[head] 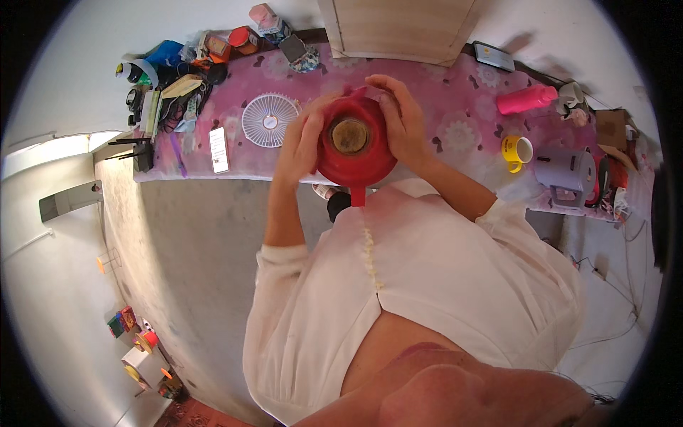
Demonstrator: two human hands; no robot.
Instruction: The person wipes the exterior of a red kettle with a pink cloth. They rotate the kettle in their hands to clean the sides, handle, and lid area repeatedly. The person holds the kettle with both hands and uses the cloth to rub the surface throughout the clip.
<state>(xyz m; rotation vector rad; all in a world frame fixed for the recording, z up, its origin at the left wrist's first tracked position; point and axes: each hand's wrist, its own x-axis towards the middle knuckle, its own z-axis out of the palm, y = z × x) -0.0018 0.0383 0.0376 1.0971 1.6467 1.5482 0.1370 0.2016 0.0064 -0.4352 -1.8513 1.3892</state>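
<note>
A red thermos flask [373, 165], seen from above, is upright in front of my chest, with a round cork stopper [349, 136] in its neck. My left hand [303, 141] is wrapped against its left side. On the right side, my right hand [403, 120] presses with curved fingers. A red handle [358, 196] sticks out towards me. The flask's base and what lies under it are hidden. Just left of my left hand, a round white fan [270, 121] lies on the pink flowered tablecloth [331, 74].
A phone [218, 150] and a black router [143, 155] are at the left. Right of me are a yellow mug [516, 152], a pink bottle [525, 100] and an electric kettle [564, 171]. Cluttered items line the back left; a wooden panel [400, 26] stands behind.
</note>
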